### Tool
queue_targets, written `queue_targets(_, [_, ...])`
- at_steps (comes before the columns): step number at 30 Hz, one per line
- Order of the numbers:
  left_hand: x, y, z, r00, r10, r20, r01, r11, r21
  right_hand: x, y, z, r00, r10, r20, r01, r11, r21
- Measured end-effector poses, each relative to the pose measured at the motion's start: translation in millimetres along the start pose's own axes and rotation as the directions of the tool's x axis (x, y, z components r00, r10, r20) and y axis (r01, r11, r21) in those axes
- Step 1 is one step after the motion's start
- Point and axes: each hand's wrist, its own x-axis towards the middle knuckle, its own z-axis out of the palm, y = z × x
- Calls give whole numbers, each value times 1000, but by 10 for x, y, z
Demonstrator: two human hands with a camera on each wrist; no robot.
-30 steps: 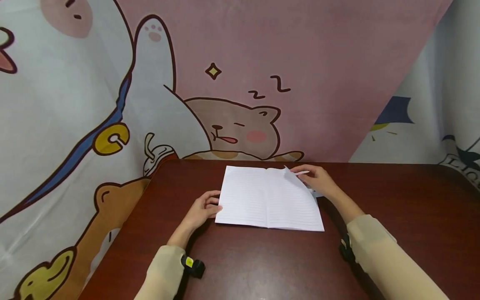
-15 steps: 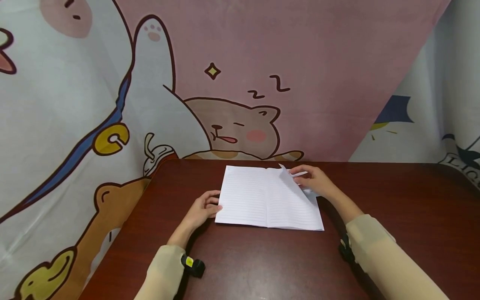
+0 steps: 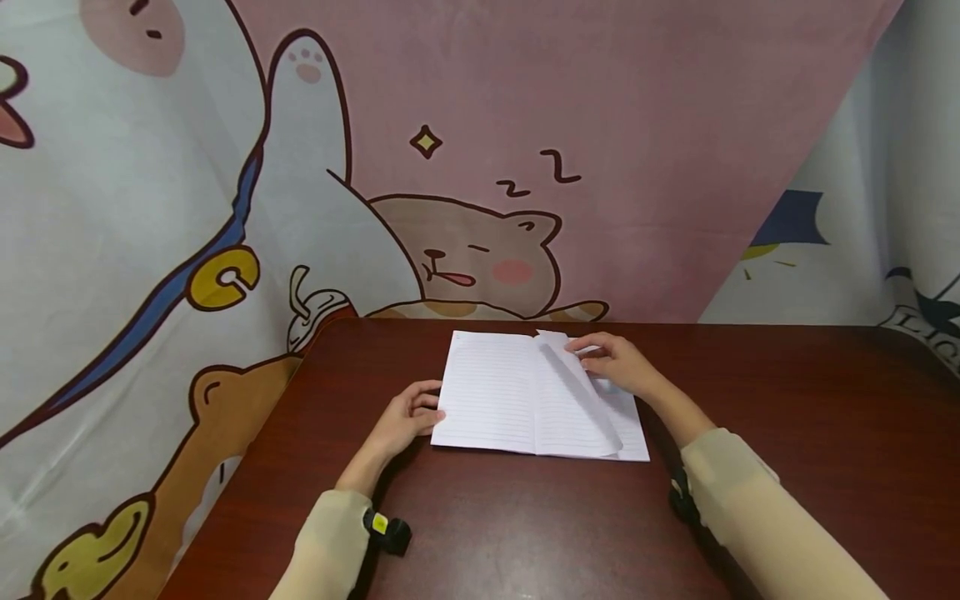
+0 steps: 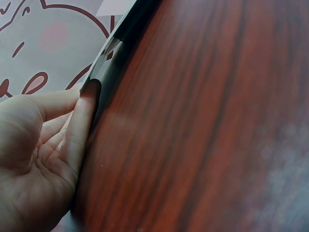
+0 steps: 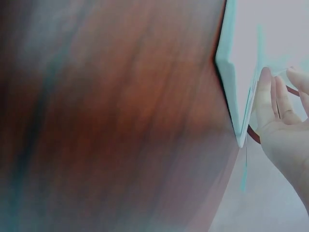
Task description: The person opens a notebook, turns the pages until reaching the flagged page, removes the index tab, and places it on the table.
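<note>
A ruled notebook (image 3: 487, 392) lies spread on the dark red-brown table, its pages white with faint lines. At its left edge my left hand (image 3: 405, 417) holds on, the thumb over the margin and other fingers below; the left wrist view shows this hand (image 4: 43, 145) with its fingertips right at the edge. Over the right half, my right hand (image 3: 618, 364) pinches a lifted page (image 3: 581, 392) near its top edge. That page curls up and leans left over the sheets beneath. In the right wrist view the fingers of my right hand (image 5: 285, 111) reach to the paper.
The wooden table (image 3: 525, 525) extends around the notebook. Behind it hangs a cloth (image 3: 637, 167) printed with cartoon animals. A black wrist camera (image 3: 388, 533) sits on the left wrist, close over the table.
My right hand has moved left and slightly toward me, bringing the page's curled corner toward the notebook's centre fold. More of the sheet below shows. My left hand has stayed in place.
</note>
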Motion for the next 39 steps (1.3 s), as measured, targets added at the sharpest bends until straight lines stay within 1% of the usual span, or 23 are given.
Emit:
queue_targets(5, [-3, 6, 5, 1000, -2, -1, 2, 1000, -2, 8, -22, 41, 1000, -20, 7, 20, 1000, 20])
queue_targets(9, [-4, 7, 4, 1000, -5, -2, 5, 1000, -4, 17, -67, 90, 1000, -28, -8, 28, 1000, -6])
queue_targets(14, [-3, 0, -3, 1000, -5, -1, 5, 1000, -1, 54, -87, 154, 1000, 2, -27, -3, 1000, -27])
queue_targets(20, [-7, 15, 4, 1000, -5, -4, 5, 1000, -3, 81, -132, 210, 999, 37, -18, -37, 999, -5])
queue_targets(26, [-9, 18, 12, 1000, 1, 1, -1, 1000, -13, 97, -180, 280, 998, 31, -50, -32, 999, -31])
queue_targets(31, [-6, 12, 12, 1000, 2, 1, -2, 1000, -13, 116, -179, 325, 998, 19, -54, -20, 1000, -18])
queue_targets(34, [-8, 16, 13, 1000, 2, 1, -2, 1000, -12, 131, -189, 348, 998, 16, -61, -18, 999, -31])
queue_targets(39, [-12, 19, 11, 1000, 3, 0, -3, 1000, -8, 170, -219, 407, 995, 55, -87, -60, 997, -53])
